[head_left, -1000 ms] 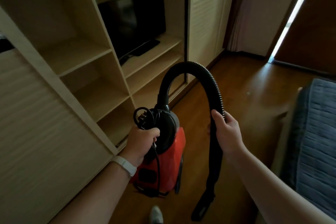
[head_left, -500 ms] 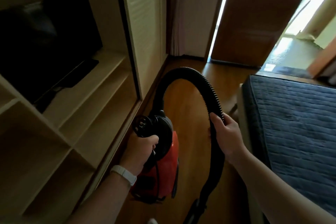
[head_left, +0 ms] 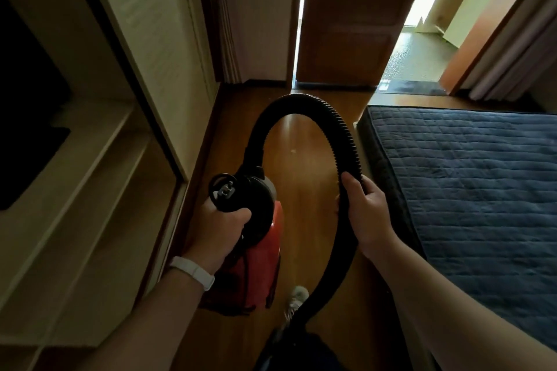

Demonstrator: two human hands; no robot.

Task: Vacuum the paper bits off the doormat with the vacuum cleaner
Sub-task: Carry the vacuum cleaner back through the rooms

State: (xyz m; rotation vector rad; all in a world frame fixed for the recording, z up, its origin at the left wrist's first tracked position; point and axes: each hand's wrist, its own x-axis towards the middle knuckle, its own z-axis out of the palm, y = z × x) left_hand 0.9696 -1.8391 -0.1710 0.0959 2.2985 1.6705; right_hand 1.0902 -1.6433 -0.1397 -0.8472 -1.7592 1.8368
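Currently we list, at lower centre of the frame, one red vacuum cleaner with a black top, held up by its handle above the wooden floor. Our left hand grips that handle, fingers and thumb curled tight round it, with a white wristband on the wrist below. One coil of black cord with its plug sits just above that hand, against the cleaner's top. One black ribbed hose rises from the cleaner's top, arches across the middle of the frame and drops right of centre, where our right hand is wrapped round it, thumb on the near side. Below the hand the hose runs toward the bottom edge, its end hidden. One pale shoe shows on the floor between cleaner and hose. At right, one mattress under a blue quilted cover, just beside the hose. At left, pale shelving with a dark television on it. At top centre, one brown door; right of it an open doorway, with one dark mat across its threshold, well apart from the cleaner. Whether paper bits lie on it we cannot tell.
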